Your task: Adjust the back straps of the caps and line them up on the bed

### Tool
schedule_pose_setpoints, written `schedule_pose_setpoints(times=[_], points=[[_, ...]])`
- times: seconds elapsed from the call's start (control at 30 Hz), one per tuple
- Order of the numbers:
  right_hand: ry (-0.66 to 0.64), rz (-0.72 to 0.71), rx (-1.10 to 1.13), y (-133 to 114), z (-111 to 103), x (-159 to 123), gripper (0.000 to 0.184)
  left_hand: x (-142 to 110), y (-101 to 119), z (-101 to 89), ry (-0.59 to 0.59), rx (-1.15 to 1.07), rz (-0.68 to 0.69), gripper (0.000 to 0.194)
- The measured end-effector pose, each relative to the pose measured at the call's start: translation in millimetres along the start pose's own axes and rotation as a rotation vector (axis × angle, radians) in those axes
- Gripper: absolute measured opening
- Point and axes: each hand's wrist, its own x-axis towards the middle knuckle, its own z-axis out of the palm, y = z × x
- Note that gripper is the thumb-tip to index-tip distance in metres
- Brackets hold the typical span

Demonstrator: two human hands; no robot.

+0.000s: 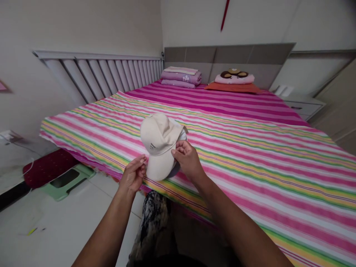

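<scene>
A cream baseball cap [158, 134] with a small dark logo sits near the front edge of the bed, its brim toward me. The fingers of my right hand [187, 157] pinch the cap's edge where the brim meets the crown, on the right side. At the left edge of the brim is my left hand [134, 172], fingers curled in and fingertips against it. Part of the cap's underside and back strap shows on the right, partly covered by my right hand.
A striped sheet [258, 167] covers the bed. Folded purple bedding [180, 78] and an orange pillow [233, 87] lie by the headboard [236, 55]. White railings [111, 74] run along the left. A green stool [68, 185] stands on the floor; a nightstand [302, 105] is at right.
</scene>
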Motion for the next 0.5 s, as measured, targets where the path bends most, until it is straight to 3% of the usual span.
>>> schedule_pose_setpoints(times=[0.1, 0.2, 0.33, 0.5], points=[[-0.094, -0.155, -0.166, -13, 1, -26, 0.005, -10, -7, -0.1, -0.045, 0.056, 0.076, 0.029], [-0.189, -0.180, -0.329, -21, -3, -55, 0.003, -20, -14, -1.8, -0.007, 0.020, 0.127, 0.027], [-0.211, -0.119, -0.368, -13, -25, -95, 0.007, -38, -12, -5.0, 0.041, -0.001, 0.037, 0.035], [-0.141, 0.099, -0.235, 18, -72, -143, 0.011, -55, -27, -5.9, 0.142, 0.239, -0.075, 0.041]])
